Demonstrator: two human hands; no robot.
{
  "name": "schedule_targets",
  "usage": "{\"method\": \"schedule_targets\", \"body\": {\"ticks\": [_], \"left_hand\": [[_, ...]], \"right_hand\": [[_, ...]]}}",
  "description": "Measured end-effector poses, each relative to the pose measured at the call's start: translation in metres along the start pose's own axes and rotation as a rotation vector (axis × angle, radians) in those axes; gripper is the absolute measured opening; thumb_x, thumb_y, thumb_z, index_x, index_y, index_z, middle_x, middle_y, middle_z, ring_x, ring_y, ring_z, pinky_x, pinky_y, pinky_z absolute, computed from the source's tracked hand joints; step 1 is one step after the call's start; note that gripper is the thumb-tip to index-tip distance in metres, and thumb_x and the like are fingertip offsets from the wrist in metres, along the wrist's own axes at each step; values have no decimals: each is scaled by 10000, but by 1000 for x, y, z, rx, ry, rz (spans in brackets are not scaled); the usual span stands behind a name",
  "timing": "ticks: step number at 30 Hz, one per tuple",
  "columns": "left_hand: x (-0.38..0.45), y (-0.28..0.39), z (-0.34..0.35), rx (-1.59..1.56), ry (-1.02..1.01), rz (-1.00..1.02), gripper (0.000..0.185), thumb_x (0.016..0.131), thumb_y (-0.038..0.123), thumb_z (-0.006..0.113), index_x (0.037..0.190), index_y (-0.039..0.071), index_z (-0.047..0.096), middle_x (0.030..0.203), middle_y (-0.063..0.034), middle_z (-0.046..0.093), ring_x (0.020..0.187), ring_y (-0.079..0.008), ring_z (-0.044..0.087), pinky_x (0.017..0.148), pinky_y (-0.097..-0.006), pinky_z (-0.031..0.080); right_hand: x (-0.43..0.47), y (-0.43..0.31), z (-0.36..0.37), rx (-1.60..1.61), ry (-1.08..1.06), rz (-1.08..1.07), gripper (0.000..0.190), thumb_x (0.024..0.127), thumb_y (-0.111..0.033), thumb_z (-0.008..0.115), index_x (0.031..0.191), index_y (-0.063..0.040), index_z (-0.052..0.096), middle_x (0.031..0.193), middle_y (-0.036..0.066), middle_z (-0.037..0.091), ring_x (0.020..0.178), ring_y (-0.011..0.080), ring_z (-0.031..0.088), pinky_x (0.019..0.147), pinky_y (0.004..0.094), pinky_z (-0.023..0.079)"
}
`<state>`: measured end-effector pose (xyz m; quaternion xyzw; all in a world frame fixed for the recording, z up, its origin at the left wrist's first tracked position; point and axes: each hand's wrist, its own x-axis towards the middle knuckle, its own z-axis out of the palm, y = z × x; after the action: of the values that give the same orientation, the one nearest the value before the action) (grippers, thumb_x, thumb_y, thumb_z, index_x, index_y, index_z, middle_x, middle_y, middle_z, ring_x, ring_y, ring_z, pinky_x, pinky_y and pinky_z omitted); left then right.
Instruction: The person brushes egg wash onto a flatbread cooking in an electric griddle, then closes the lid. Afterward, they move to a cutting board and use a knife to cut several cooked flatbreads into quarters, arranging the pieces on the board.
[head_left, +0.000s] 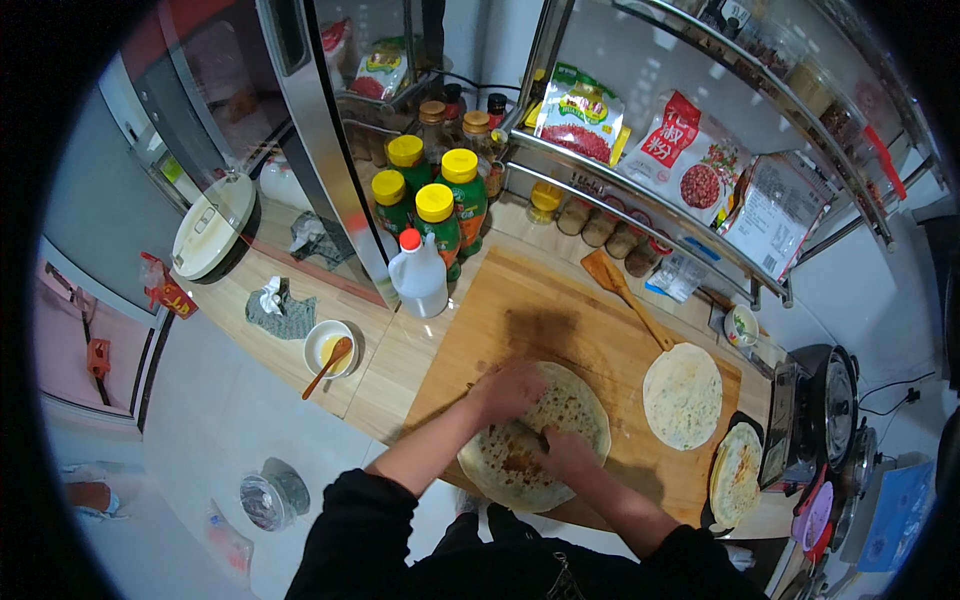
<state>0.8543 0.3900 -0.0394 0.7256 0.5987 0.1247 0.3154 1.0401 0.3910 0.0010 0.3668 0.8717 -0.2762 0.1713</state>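
Observation:
A large round flatbread (592, 409) with browned spots lies at the front edge of a wooden board (480, 322), partly covered by my hands. Between them a short length of a thin dark rod (526, 430) shows, perhaps a rolling pin. My left hand (512, 390), a little blurred, is closed over its far-left part. Lower and to the right, my right hand (568, 452) grips the rod's other end, fingers curled around it. A paler flatbread (682, 397) rests on the board's right side, by a wooden spatula (630, 300).
Browned flatbreads (736, 476) are stacked on a dark tray at the right, near a stove (787, 427). On the left counter stand a white bowl (313, 352) with a wooden spoon (326, 367), a white jug (421, 277) and yellow-capped bottles (439, 217). A metal rack (622, 180) holds spices behind.

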Motion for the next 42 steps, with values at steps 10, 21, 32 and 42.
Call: {"method": "schedule_targets", "body": {"ticks": [10,21,32,42], "left_hand": [[-19,-14,14,-619,1047,-361,188,848,166,441,907,4,514,829,-190,562,768,-348,537,676,-403,441],[-93,-5,68,-32,791,-718,255,640,212,708,808,103,550,823,-63,556,840,-260,508,705,-381,383],[-90,-4,67,-54,738,-781,188,658,218,693,751,122,562,842,-60,544,876,-257,499,710,-404,376],[-73,18,41,-39,749,-630,193,702,229,649,819,93,578,907,-109,561,907,-284,510,750,-448,381]], "right_hand": [[4,6,5,95,74,51,297,749,-286,551,924,-48,525,781,209,591,769,361,579,695,451,459],[-6,-9,-15,104,53,62,232,734,-213,552,865,-22,539,818,210,588,811,369,566,704,441,450],[-72,22,-46,-101,-31,156,236,737,-201,525,882,-24,581,890,201,598,866,360,569,756,444,455],[-82,45,-35,-134,-6,126,229,724,-199,523,852,-18,580,849,205,598,818,362,575,718,445,459]]}}
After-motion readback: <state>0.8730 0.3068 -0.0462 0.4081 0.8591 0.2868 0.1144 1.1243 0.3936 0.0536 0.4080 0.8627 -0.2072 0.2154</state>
